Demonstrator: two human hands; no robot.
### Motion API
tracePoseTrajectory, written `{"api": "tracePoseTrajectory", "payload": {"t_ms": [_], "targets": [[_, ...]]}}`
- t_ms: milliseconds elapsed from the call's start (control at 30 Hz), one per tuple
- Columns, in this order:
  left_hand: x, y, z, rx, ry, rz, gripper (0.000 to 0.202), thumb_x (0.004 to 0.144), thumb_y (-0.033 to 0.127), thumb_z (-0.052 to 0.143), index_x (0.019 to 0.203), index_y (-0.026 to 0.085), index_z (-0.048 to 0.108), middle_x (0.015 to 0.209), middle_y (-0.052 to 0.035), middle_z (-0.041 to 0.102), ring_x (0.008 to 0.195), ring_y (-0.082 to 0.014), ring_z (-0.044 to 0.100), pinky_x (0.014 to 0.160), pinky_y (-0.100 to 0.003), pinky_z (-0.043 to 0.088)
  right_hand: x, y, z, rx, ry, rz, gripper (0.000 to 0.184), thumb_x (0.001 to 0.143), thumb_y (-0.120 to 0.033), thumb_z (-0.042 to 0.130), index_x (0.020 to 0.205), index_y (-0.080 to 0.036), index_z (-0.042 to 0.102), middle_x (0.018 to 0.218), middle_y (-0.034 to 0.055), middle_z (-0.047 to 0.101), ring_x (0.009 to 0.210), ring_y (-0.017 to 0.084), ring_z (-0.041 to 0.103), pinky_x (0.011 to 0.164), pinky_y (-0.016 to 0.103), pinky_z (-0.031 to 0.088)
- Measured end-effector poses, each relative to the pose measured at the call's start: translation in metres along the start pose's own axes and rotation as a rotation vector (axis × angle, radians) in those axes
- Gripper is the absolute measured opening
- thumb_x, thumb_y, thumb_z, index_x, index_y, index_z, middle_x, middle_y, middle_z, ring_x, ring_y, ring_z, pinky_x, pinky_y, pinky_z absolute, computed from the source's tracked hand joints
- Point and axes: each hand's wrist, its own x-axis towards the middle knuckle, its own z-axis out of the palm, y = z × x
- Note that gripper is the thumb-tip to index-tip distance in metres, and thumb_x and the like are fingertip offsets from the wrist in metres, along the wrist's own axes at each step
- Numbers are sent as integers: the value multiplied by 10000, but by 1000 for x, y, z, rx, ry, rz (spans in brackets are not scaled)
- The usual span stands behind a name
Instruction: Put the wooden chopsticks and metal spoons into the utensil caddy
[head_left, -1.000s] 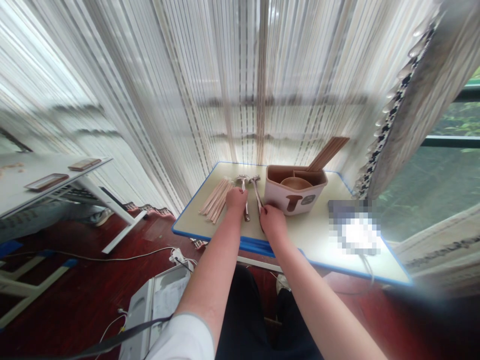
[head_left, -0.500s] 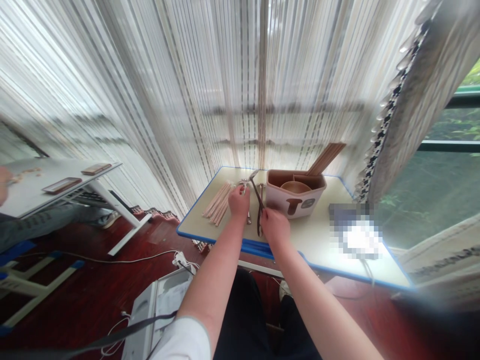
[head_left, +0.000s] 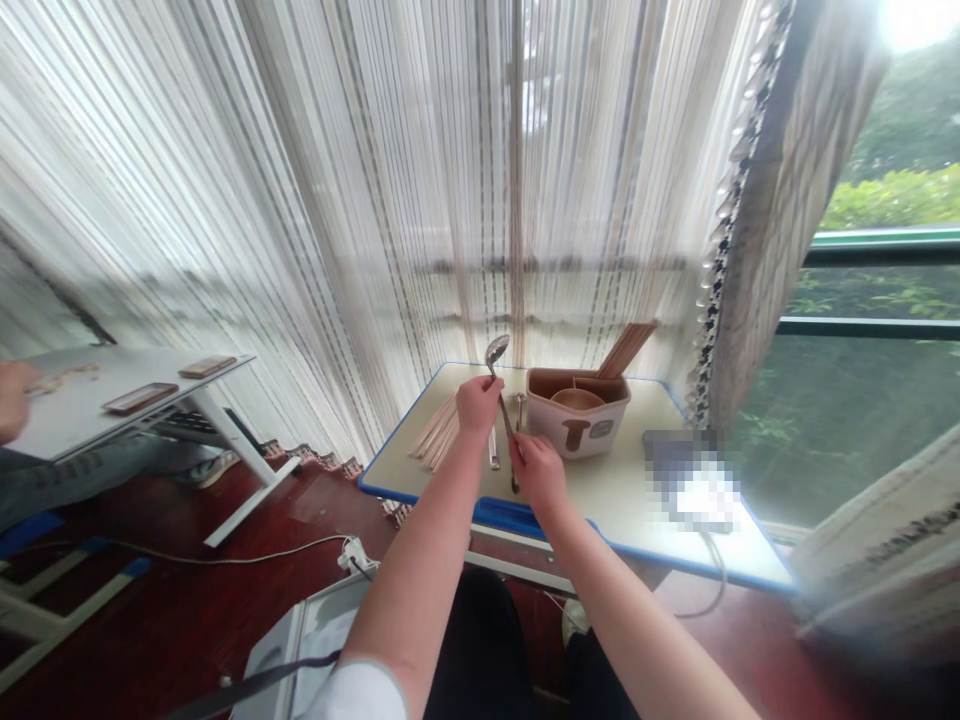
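1. The caddy (head_left: 577,432) (centre frame) contains a bowl (head_left: 576,398) and upright chopsticks (head_left: 628,348).
2. The spoon (head_left: 496,350), raised left of the caddy, is clasped at its handle by the closed right hand (head_left: 538,470). Its neck is met by the curled left hand (head_left: 478,403), whose grip cannot be confirmed.

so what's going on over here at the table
A person holds a metal spoon tilted up off the table, right hand on the handle's end, left hand near its bowl. More utensils lie beneath, loose chopsticks to the left, a cutlery holder to the right.
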Motion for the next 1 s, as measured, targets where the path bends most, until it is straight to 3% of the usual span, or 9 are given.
{"api": "tracePoseTrajectory", "payload": {"t_ms": [133,300,633,800,1000], "targets": [[-1,39,-4,-10,-17,136,298,785,398,512,806,168,700,626,-30,655,616,-144,606,620,-249,457,13,-5,-18,95,76,58,255,852,-285,477,998,-191,663,847,69,682,781,170,601,747,300,476],[2,89,4,-159,-71,252,308,777,413,551,895,169,698,709,-41,677,639,-139,613,641,-255,483,36,-5,-57,185,151,150,281,831,-342,508,1015,-194,660,877,63,682,722,155,595,731,285,483],[9,179,44,-355,-204,513,318,767,399,586,940,151,686,808,-63,695,720,-145,639,718,-281,509,84,34,-133,311,173,225,323,782,-371,552,1024,-178,645,851,52,680,677,140,585,667,268,480],[10,198,69,-395,-257,609,290,756,382,606,907,150,693,820,-59,698,770,-159,642,735,-276,504,103,66,-150,314,165,260,317,751,-353,575,1003,-178,655,855,43,680,647,124,556,659,256,463],[10,186,99,-425,-320,595,273,748,376,617,903,165,694,838,-60,704,782,-172,649,724,-277,504,101,105,-151,322,68,276,331,747,-356,569,1030,-210,655,928,40,676,652,125,514,674,271,449]]}}
